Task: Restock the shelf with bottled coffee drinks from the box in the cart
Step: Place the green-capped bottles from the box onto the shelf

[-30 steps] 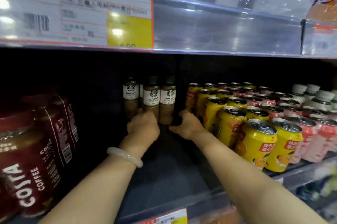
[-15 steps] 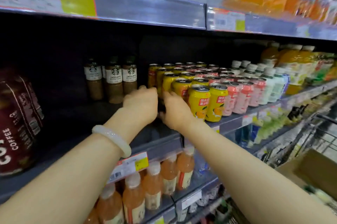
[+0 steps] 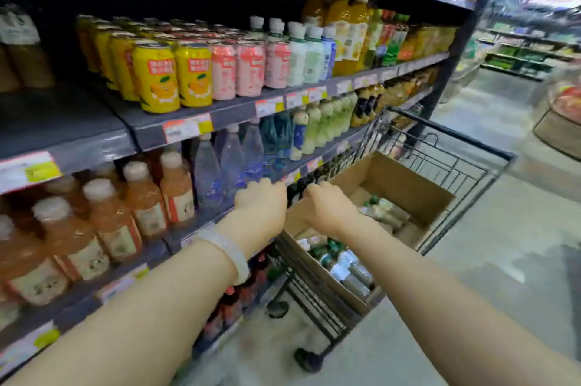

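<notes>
Both hands (image 3: pixel 262 208) now off shelf (image 3: pixel 220 112)

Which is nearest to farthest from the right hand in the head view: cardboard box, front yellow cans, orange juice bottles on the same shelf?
From the right hand:
1. cardboard box, just beyond and below it, in the cart
2. front yellow cans, up left on the shelf
3. orange juice bottles, upper shelf, farther back

Dim aisle under overhead store light, heavy motion blur throughout, wide-angle bending at edges.
</notes>
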The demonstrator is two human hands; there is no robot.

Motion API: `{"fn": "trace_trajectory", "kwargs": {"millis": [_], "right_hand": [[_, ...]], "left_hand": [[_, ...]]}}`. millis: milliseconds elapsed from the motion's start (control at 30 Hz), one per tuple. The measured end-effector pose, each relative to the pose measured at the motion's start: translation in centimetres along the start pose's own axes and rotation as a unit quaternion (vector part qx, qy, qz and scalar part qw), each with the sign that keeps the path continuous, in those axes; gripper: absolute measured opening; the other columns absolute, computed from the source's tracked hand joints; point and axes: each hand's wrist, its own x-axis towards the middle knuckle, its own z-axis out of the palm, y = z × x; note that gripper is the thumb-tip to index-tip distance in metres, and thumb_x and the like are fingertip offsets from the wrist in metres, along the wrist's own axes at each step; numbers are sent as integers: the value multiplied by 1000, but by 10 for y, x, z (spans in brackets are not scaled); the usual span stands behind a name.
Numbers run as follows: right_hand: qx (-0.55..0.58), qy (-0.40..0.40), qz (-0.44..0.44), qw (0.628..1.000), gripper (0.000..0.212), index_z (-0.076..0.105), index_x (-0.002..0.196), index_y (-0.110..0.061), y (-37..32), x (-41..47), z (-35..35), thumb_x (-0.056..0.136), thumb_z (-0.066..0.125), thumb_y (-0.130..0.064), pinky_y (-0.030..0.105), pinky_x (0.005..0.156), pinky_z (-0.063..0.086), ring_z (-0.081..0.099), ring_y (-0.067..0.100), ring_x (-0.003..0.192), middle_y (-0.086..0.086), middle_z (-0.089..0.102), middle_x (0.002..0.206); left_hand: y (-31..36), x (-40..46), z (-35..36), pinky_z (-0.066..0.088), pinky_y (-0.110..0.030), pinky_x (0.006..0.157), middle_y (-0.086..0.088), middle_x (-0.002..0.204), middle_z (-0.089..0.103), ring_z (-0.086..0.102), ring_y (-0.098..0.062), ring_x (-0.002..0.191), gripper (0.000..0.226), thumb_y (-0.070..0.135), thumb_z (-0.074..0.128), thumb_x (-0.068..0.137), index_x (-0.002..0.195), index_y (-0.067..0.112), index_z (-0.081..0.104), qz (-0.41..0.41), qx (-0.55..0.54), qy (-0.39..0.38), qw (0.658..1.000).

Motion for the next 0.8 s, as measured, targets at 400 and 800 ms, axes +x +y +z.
{"fn": "trace_trajectory", "kwargs": {"millis": [400,800], "right_hand": [[32,-82,134,987,37,49,112,-9,141,-52,90,88,57,-35,38,87,43,48,35,112,15,49,119],[29,-172,172,970,36,48,113,-6,219,55,113,86,60,-27,36,86,42,49,33,109,16,49,119]], "left_hand": [[95,24,88,39,-38,77,-13,123,47,47,-33,113,30,15,51,93,122,12,44,93,9,-109,990],[118,158,134,42,-39,85,-11,127,47,47,-31,116,39,13,53,89,128,15,45,84,-11,-176,981]]}}
